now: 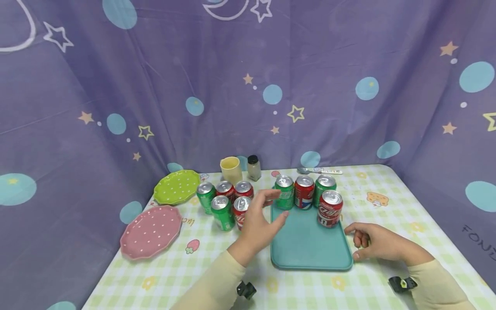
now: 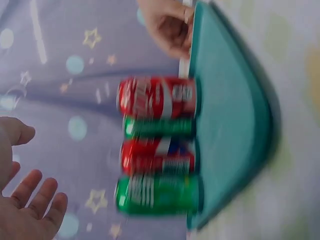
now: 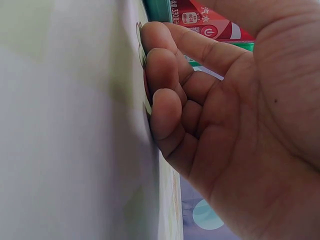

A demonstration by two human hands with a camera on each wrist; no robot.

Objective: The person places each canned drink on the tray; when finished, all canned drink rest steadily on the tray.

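A teal tray [image 1: 306, 247] lies on the table, with two green soda cans [image 1: 285, 197] and two red ones [image 1: 329, 211] upright toward its back and right side. My left hand [image 1: 256, 228] hovers at the tray's left edge, thumb and fingers spread apart with nothing between them; the left wrist view shows its fingers [image 2: 41, 197] clear of the cans. At the tray's right edge is my right hand [image 1: 381, 243], its index fingertip and thumb right at the rim. Its other fingers [image 3: 165, 112] curl loosely against the tablecloth and hold nothing.
Left of the tray stands a cluster of green [image 1: 222, 214] and red cans [image 1: 240, 209], partly behind my left hand. A pink plate [image 1: 152, 232] and a green plate [image 1: 177, 187] lie farther left. Along the back are a yellow cup [image 1: 231, 170], a black-lidded jar [image 1: 253, 168] and a spoon [image 1: 325, 172].
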